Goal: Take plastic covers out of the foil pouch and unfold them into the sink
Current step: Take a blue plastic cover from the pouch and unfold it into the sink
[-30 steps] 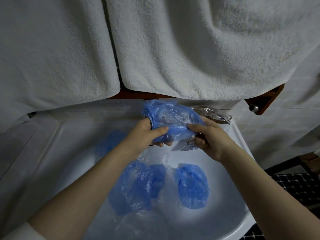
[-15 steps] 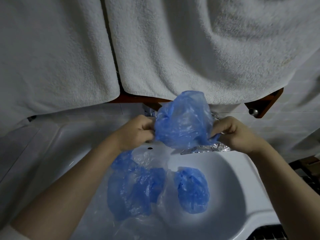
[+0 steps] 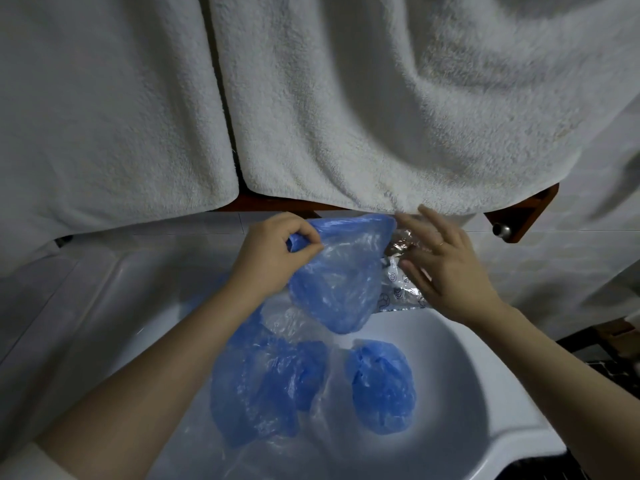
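A translucent blue plastic cover (image 3: 341, 278) hangs opened out above the white sink (image 3: 467, 386), pinched at its rim. Behind it, at the sink's back edge, is the crinkled silver foil pouch (image 3: 403, 289). Several more blue covers (image 3: 381, 386) lie crumpled in the basin.

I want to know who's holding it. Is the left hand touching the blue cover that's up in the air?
Touching. In the head view the left hand pinches the top edge of the blue cover, which hangs from it above the sink.
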`<state>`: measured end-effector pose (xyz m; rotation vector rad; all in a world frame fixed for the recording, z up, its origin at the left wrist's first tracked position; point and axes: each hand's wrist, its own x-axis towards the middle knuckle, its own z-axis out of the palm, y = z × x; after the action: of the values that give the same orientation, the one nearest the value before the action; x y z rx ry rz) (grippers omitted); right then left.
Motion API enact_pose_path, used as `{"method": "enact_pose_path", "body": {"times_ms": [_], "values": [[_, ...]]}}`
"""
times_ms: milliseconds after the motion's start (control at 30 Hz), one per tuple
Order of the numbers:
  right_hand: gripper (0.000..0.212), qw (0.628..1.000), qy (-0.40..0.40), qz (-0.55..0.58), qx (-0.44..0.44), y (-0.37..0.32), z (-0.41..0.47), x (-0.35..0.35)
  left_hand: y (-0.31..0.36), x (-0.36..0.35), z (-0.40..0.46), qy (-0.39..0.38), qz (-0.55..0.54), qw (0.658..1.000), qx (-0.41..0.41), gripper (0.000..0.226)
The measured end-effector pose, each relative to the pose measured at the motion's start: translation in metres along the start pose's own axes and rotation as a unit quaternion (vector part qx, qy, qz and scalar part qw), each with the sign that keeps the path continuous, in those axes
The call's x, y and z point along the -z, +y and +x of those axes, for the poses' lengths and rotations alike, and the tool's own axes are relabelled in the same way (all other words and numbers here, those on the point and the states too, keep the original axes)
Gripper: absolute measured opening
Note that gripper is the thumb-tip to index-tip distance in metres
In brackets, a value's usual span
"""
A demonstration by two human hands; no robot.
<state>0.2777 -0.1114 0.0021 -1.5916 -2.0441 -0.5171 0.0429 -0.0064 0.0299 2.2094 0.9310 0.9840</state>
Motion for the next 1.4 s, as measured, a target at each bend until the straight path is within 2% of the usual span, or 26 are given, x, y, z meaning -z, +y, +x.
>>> {"method": "enact_pose_path", "body": {"times_ms": [67, 100, 133, 200, 267, 400, 567, 633, 767, 933, 1133, 1300, 1367, 1400], "values": [[0.027, 0.982, 0.04, 0.142, -0.116, -0.014, 0.011, 0.006, 0.005, -0.001, -0.004, -0.019, 0.004, 1.0, 0.0, 0.009], [0.024, 0.971, 0.052, 0.191, -0.136, -0.025, 0.018, 0.008, 0.009, -0.003, -0.006, -0.026, 0.003, 1.0, 0.002, 0.008], [0.025, 0.967, 0.053, 0.212, -0.133, -0.035, 0.025, 0.006, 0.012, -0.004, -0.007, -0.032, -0.002, 0.999, 0.005, 0.008], [0.029, 0.977, 0.036, 0.187, -0.095, -0.053, 0.036, 0.001, 0.018, -0.008, -0.01, -0.045, -0.028, 0.998, 0.013, 0.01], [0.024, 0.98, 0.025, 0.173, -0.095, -0.059, 0.044, -0.005, 0.021, -0.008, -0.011, -0.05, -0.076, 0.995, 0.035, 0.017], [0.006, 0.93, -0.016, 0.322, -0.176, -0.052, 0.046, -0.005, 0.018, -0.001, -0.013, -0.047, -0.156, 0.983, 0.084, 0.027], [0.004, 0.902, -0.051, 0.393, -0.174, -0.046, 0.048, 0.002, 0.02, 0.001, -0.017, -0.055, -0.213, 0.967, 0.126, 0.028], [0.008, 0.912, -0.081, 0.372, -0.155, -0.043, 0.049, 0.005, 0.022, -0.001, -0.017, -0.05, -0.222, 0.965, 0.13, 0.029], [0.029, 0.963, -0.124, 0.228, -0.075, -0.038, 0.05, 0.01, 0.027, -0.005, -0.013, -0.038, -0.232, 0.963, 0.131, 0.029], [0.014, 0.967, -0.13, 0.212, -0.056, -0.03, 0.055, 0.011, 0.025, -0.01, -0.011, -0.017, -0.18, 0.975, 0.126, 0.016], [0.011, 0.962, -0.164, 0.202, -0.08, -0.028, 0.052, 0.012, 0.009, -0.011, -0.012, -0.012, -0.076, 0.995, 0.061, 0.01], [0.011, 0.938, -0.223, 0.228, -0.139, -0.022, 0.05, 0.013, 0.006, -0.011, -0.017, -0.053, -0.153, 0.979, 0.123, 0.006], [0.008, 0.937, -0.202, 0.22, -0.18, -0.022, 0.049, 0.012, 0.006, -0.01, -0.017, -0.037, -0.194, 0.97, 0.142, 0.01], [0.014, 0.945, -0.18, 0.197, -0.19, -0.025, 0.049, 0.011, 0.006, -0.009, -0.016, -0.023, -0.208, 0.967, 0.143, 0.012]]}}
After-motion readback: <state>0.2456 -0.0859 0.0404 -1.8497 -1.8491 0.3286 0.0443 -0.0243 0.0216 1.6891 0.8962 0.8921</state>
